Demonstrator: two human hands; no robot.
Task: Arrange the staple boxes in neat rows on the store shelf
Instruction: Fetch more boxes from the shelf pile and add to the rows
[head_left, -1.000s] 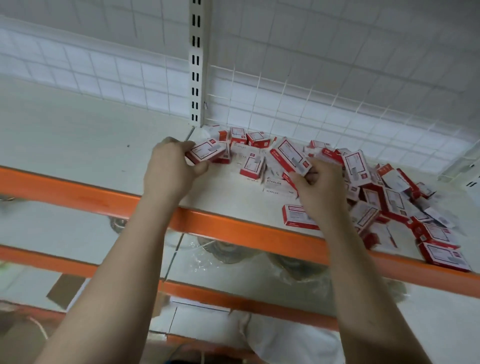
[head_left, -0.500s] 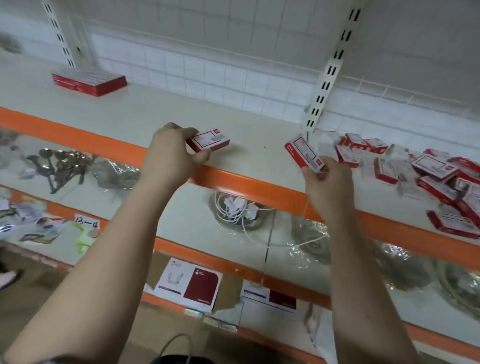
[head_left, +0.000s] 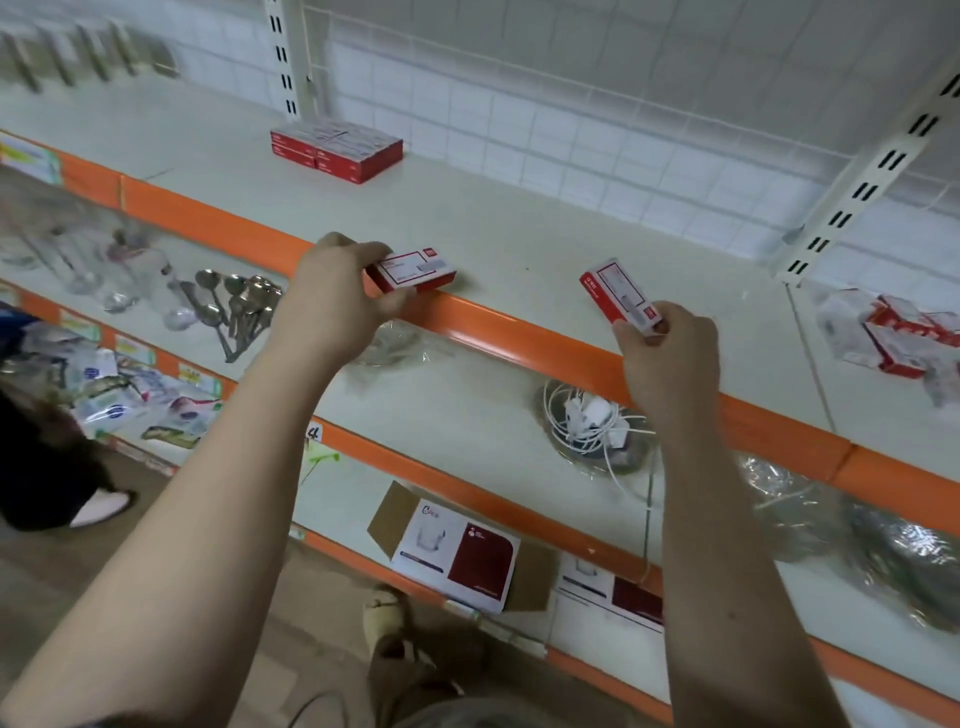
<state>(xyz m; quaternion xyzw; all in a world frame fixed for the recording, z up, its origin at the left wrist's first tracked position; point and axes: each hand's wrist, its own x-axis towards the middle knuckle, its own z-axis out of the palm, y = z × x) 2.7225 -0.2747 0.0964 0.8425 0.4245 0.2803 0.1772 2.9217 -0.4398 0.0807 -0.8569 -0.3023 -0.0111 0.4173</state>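
While both hands are raised at the near edge of the top shelf (head_left: 519, 228), each grips one red-and-white staple box. The left hand (head_left: 332, 301) pinches the left staple box (head_left: 413, 271) by its near-left end, fingers curled over it, the box lying roughly flat just above the orange front rail (head_left: 519, 325); whether it touches the shelf I cannot tell. The right hand (head_left: 670, 353) pinches the right staple box (head_left: 618, 296) by its near end, the box tilted with its far end pointing up and to the left, over the same rail. The two boxes are well apart, with bare shelf surface between and beyond them.

Farther back on the left, a neat block of staple boxes (head_left: 336, 149) sits against the white wire grid backing (head_left: 571, 130), near a slotted upright (head_left: 283, 57). Open shelf stretches from that block to the near rail and rightward to a second slotted upright (head_left: 862, 192). Right of that upright, a loose pile of staple boxes (head_left: 893, 332) lies jumbled, reaching the frame's right edge.

On the shelf below, metal spoons (head_left: 234, 306) lie at the left and a coiled white cable (head_left: 592, 421) lies under the right hand. Lower still, a flat white-and-maroon carton (head_left: 457, 556) rests at the shelf's near edge.
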